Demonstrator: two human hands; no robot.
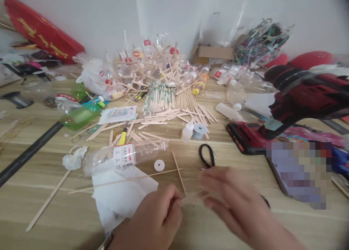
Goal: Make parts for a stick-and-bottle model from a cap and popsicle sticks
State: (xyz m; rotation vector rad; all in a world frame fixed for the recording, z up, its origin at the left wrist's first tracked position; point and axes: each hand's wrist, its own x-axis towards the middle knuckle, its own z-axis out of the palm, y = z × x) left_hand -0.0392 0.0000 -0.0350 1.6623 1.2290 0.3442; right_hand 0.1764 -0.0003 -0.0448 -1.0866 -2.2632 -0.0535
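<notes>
My left hand (160, 215) is closed in a pinch at the lower middle. A thin, pale, see-through strip (191, 198) runs from its fingertips toward my right hand (231, 202). My right hand is smeared by motion, so its grip on the strip's far end is unclear. Just beyond the fingers, a short thin wooden stick (179, 173) crosses the tip of a long skewer (131, 178). Black-handled scissors (206, 156) lie partly under my right hand. A white bottle cap with a dark hole (159, 165) sits near a clear plastic bottle (106, 159) on its side.
White paper (125, 197) lies left of my hands. A red cordless drill (302, 101) and a phone (283, 192) are at right. Behind stand a glue bottle (187, 132), a wire spool (199, 130) and heaped craft sticks (163, 117). A black tube (32, 152) lies left.
</notes>
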